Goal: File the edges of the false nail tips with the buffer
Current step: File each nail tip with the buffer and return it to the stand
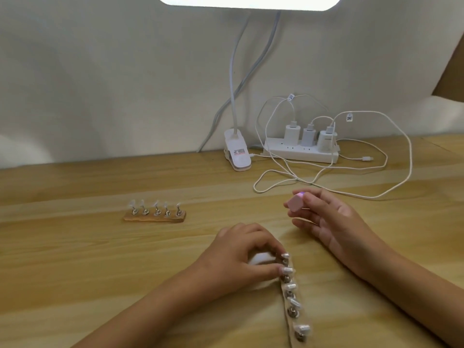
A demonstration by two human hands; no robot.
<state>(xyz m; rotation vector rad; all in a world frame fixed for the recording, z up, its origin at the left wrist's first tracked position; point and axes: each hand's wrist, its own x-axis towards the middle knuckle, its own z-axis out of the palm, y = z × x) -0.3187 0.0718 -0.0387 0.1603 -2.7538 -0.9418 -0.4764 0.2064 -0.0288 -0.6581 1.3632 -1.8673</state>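
We pinch small pink buffer block [295, 206] in right hand [336, 222] fingertips. With left hand [238, 254] we curl fingers on top end of long wooden strip of white false nail tips [293, 301], lying close to us on pale wooden table [75, 259]. Best we hold strip steady, rub edges softly. Second nail strip [154, 215] off left; white clip lamp [238, 154], white power strip [301, 153] behind.

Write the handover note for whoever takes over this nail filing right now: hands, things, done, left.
Left hand: fingers curled on the far end of the near tan strip stand, which holds five clear false nail tips and lies on the wooden table.
Right hand: pinches the small pink block buffer, apart from every tip.
Second tan stand of five tips: further left, no hand on it.
Done: cannot tell if any edge is filed.
Left: probably bring the buffer to the tips and file edges, both stands.
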